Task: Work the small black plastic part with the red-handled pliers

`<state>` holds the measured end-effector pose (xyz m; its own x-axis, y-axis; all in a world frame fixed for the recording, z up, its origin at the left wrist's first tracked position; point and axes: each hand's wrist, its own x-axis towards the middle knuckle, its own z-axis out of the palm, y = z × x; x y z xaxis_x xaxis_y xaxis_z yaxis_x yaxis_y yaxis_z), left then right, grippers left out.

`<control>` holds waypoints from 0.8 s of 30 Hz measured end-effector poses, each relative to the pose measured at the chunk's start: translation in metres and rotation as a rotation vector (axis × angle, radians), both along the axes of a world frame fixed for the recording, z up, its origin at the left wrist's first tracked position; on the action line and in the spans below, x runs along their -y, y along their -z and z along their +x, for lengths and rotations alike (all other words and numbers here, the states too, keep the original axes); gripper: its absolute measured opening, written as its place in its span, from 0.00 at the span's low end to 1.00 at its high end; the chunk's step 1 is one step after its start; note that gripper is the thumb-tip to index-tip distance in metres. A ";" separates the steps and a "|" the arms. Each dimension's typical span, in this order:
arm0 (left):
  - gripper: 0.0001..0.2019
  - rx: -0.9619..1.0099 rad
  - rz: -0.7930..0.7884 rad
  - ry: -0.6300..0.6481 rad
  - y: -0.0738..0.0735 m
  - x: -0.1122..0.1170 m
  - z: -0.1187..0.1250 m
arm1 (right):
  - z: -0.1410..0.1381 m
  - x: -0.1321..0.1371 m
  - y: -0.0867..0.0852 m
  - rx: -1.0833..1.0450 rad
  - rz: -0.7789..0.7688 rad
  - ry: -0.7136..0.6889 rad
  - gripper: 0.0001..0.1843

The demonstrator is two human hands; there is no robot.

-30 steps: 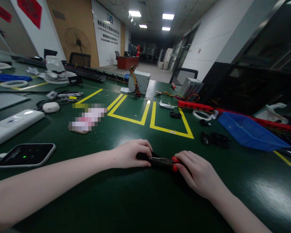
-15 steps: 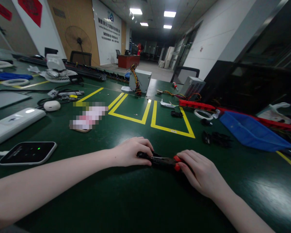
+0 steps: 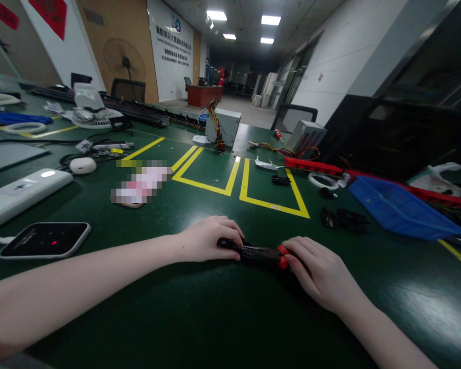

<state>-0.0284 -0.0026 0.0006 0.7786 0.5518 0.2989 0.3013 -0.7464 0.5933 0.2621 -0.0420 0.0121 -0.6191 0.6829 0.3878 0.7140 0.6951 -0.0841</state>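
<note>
My right hand (image 3: 318, 269) is closed around the red handles of a pair of pliers (image 3: 267, 254), whose dark jaws point left. Between thumb and fingers, my left hand (image 3: 215, 240) grips a small black part (image 3: 227, 243). The plier jaws reach up to this part and seem to touch it; their exact contact is hidden by the dark shapes and my fingers. Both hands are low over the green table (image 3: 200, 312), in front of the yellow tape outlines.
Ahead lie a small black piece (image 3: 280, 180) and a power supply (image 3: 225, 128) with bundled wires. On the right are black parts (image 3: 343, 219) and a blue tray (image 3: 401, 207). A phone (image 3: 142, 187), a white-edged device (image 3: 46, 240) and a long white device (image 3: 26, 195) lie left.
Both hands and the pliers hold nearly the same pose. The small light on the white-edged device has turned from green to red.
</note>
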 end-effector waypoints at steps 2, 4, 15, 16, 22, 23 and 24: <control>0.07 -0.009 0.000 0.002 0.000 0.000 0.000 | 0.000 0.000 0.000 0.007 0.003 0.003 0.14; 0.06 -0.018 0.000 0.002 0.000 0.000 -0.001 | -0.001 0.001 0.000 0.011 0.006 0.006 0.14; 0.06 0.000 -0.001 0.005 0.004 -0.003 -0.001 | -0.002 0.000 0.001 0.011 0.016 0.000 0.13; 0.06 0.004 0.005 0.010 0.004 -0.003 -0.001 | -0.002 0.000 0.001 0.014 0.017 0.001 0.13; 0.05 0.018 0.008 0.016 0.006 -0.004 -0.001 | -0.001 0.000 0.002 0.019 0.006 0.010 0.14; 0.05 0.018 0.005 0.014 0.006 -0.004 -0.001 | -0.001 0.000 0.002 0.024 0.007 0.012 0.14; 0.05 0.018 0.001 0.013 0.006 -0.004 -0.001 | -0.001 0.000 0.002 0.029 0.009 0.012 0.14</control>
<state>-0.0290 0.0011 -0.0056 0.7801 0.5415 0.3133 0.2811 -0.7508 0.5977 0.2607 -0.0420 0.0100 -0.6219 0.6869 0.3761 0.7245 0.6870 -0.0567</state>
